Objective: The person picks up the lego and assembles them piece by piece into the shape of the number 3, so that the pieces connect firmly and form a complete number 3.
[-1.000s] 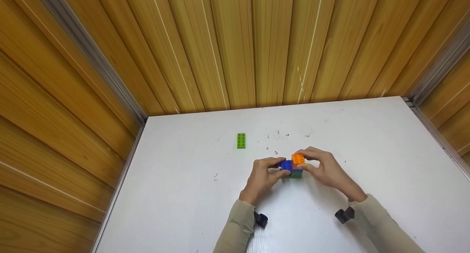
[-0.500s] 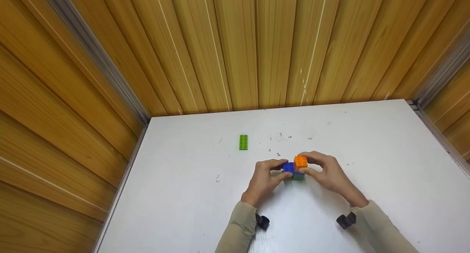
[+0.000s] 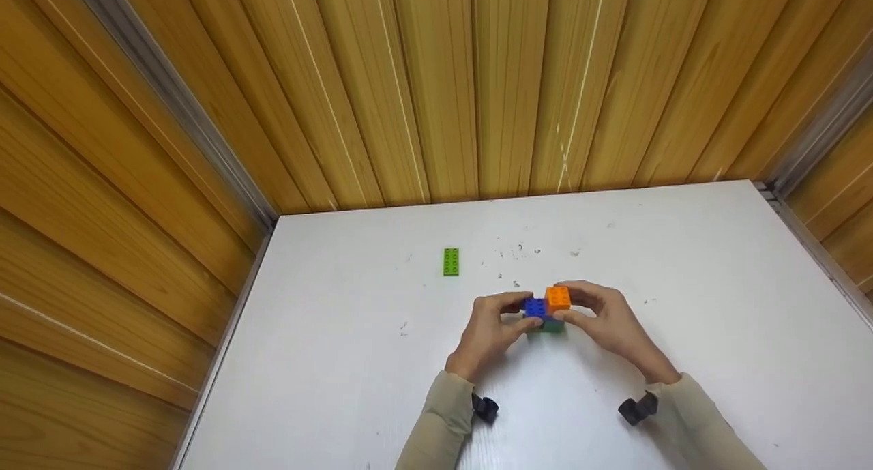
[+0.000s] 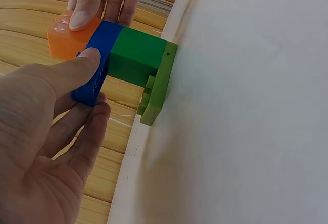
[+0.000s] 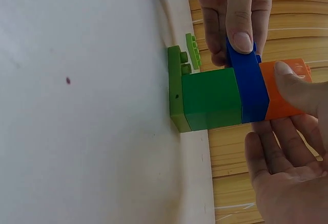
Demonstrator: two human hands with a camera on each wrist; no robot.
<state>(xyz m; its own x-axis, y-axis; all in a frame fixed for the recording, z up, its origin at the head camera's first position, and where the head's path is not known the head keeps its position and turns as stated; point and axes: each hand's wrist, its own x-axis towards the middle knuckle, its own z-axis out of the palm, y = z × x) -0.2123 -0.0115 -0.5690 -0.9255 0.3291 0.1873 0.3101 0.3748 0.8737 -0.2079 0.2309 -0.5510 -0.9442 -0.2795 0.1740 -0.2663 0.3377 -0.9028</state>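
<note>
Little has moved since the earlier head frame: left hand (image 3: 492, 327) pinches blue brick (image 3: 535, 307), right hand (image 3: 605, 318) pinches orange brick (image 3: 558, 298) atop its right end. Left wrist view: dark green brick (image 4: 137, 55) beneath blue brick; right wrist view: orange brick touching blue brick.

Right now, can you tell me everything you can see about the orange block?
The orange block is chunky and boxy, with smooth sides and round studs on top, and it looks like shiny plastic. It stands studs up at the top of a stack, on the right part of the blue block, above the dark green block. The right hand pinches it, thumb on the near side. I can't tell if it's fully clicked down.
</note>
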